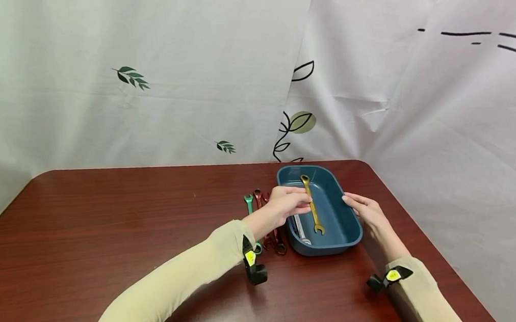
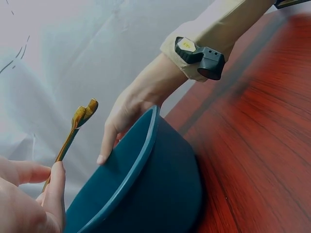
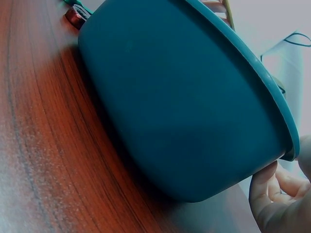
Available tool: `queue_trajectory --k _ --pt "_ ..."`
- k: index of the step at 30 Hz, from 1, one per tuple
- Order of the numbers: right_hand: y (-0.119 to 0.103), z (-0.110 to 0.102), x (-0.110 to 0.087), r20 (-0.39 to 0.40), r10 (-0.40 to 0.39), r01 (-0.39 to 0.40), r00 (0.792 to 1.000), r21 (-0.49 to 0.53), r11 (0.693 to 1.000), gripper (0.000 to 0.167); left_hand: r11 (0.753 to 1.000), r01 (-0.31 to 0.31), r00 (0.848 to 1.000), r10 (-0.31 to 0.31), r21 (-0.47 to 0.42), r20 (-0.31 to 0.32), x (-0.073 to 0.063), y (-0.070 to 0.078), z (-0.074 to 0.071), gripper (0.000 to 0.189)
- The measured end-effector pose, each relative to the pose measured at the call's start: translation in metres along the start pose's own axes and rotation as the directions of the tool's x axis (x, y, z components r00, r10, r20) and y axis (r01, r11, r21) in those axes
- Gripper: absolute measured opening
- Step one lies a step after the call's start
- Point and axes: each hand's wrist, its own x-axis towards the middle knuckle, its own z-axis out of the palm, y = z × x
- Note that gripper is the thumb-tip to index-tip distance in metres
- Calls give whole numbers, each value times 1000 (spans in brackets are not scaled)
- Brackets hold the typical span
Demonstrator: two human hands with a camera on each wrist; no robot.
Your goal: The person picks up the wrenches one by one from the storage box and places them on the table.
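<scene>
My left hand (image 1: 288, 202) pinches a gold combination wrench (image 1: 316, 218) between thumb and fingers, above the blue plastic bin (image 1: 323, 251). In the left wrist view the wrench's open end (image 2: 83, 114) points up and away from the fingers. My right hand (image 1: 369, 213) grips the bin's right rim, thumb over the edge and fingers against the outer wall (image 3: 189, 107). Inside the bin, along its left side, lies a silver wrench (image 1: 300, 230) with a dark item beside it, partly hidden by my left hand.
Left of the bin, a green wrench (image 1: 249, 202) and red wrenches (image 1: 258, 197) lie on the brown wooden table (image 1: 129, 218), partly covered by my left forearm. A pale printed curtain (image 1: 178, 86) hangs behind the table and along its right side.
</scene>
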Motion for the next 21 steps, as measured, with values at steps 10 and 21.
queue_trajectory --k 10,21 --pt "-1 1 0 5 8 -8 1000 32 999 64 1000 1 999 -1 -7 -41 -3 -2 -8 38" --pt "0 0 0 14 2 -2 1000 26 1000 67 999 -15 998 12 -44 -68 -7 -7 -19 40"
